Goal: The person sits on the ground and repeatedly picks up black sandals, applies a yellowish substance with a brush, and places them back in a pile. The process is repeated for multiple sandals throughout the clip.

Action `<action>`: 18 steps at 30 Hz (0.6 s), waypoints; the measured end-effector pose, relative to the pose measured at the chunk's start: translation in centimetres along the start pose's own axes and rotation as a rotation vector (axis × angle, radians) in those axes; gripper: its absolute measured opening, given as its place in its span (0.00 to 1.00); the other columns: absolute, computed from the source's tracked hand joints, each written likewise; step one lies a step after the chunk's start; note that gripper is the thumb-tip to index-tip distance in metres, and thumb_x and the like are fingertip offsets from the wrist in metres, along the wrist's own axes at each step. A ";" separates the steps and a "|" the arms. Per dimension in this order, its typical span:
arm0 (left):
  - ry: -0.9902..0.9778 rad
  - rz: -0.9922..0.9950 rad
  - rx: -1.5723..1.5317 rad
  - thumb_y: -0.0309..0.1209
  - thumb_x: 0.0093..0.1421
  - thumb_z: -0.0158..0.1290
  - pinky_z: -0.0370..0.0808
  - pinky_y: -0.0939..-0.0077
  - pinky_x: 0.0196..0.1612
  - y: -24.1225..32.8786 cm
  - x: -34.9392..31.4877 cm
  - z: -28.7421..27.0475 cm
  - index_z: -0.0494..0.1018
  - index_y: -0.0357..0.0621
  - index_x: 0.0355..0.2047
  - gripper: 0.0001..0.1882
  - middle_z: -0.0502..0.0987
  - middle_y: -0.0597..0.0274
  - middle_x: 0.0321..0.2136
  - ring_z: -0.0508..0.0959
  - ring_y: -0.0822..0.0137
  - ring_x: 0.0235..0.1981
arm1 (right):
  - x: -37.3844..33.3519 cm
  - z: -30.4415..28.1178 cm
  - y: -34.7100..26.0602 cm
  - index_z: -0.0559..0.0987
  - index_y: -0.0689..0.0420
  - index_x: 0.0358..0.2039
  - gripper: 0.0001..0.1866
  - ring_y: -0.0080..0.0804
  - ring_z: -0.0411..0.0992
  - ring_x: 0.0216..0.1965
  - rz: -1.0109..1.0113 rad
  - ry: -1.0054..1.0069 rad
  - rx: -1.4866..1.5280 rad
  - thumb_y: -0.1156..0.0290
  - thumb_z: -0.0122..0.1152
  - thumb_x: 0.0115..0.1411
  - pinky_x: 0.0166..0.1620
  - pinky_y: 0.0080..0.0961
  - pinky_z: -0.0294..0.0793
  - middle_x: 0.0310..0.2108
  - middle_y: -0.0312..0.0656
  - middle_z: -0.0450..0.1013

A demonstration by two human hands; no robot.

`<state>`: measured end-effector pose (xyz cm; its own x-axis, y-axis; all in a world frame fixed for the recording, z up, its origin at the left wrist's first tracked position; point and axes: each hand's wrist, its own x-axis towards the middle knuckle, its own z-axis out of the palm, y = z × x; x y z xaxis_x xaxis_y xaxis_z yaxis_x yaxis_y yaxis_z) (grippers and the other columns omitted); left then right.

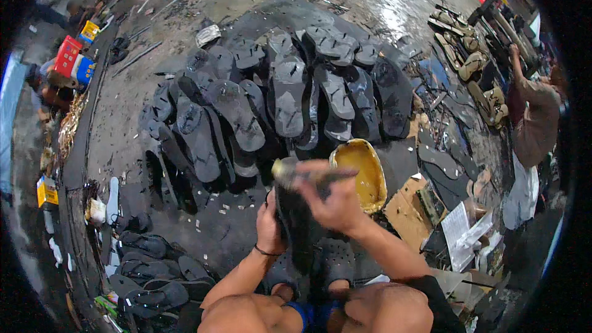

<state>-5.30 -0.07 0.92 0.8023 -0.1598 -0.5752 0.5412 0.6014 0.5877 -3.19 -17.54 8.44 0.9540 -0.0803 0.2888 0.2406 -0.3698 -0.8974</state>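
Note:
My left hand (269,229) is closed round the edge of a black shoe sole (296,234), held upright in front of my knees. My right hand (335,202) grips a brush (285,172) whose pale yellow, motion-blurred bristles are at the sole's upper end; I cannot tell whether they touch it. Just beyond the right hand stands a container (383,195) with a crusted pale rim and yellow, glue-like paste inside. Ahead, many black soles and thong straps (288,95) lie in overlapping rows on a dark mat, several with shiny patches.
At the lower left black sandals (154,296) lie in a heap. Cardboard (408,213), papers (464,237) and scraps litter the right side. Another person (535,120) sits at the right beside several tan sandals (473,65). Another person is partly visible at the left near red and blue boxes (66,55).

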 end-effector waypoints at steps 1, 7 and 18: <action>0.004 0.010 -0.033 0.46 0.72 0.44 0.75 0.70 0.50 0.2 0.0 0.0 0.73 0.39 0.54 0.23 0.79 0.62 0.46 0.79 0.67 0.45 | 1.4 -0.6 -0.7 0.81 0.59 0.36 0.07 0.45 0.80 0.38 0.076 0.060 0.003 0.71 0.66 0.60 0.40 0.35 0.77 0.37 0.46 0.80; 0.039 0.408 0.311 0.37 0.72 0.46 0.72 0.75 0.51 -1.1 0.4 1.2 0.74 0.35 0.53 0.18 0.79 0.64 0.45 0.76 0.72 0.45 | -0.4 0.3 -0.2 0.80 0.62 0.38 0.09 0.42 0.79 0.36 -0.099 0.202 -0.040 0.71 0.66 0.61 0.41 0.34 0.77 0.37 0.48 0.80; 0.003 -0.382 0.003 0.59 0.71 0.32 0.68 0.58 0.62 0.8 -7.3 -7.8 0.59 0.41 0.66 0.37 0.69 0.54 0.61 0.72 0.58 0.59 | -1.8 -1.3 3.2 0.78 0.57 0.46 0.15 0.26 0.75 0.37 0.890 0.251 1.044 0.63 0.64 0.64 0.40 0.24 0.72 0.40 0.36 0.78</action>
<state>-12.74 7.65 1.16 0.5421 -0.3693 -0.7548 0.8016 0.4966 0.3328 -4.32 -19.80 5.49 0.8244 -0.1242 -0.5522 -0.2960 0.7370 -0.6077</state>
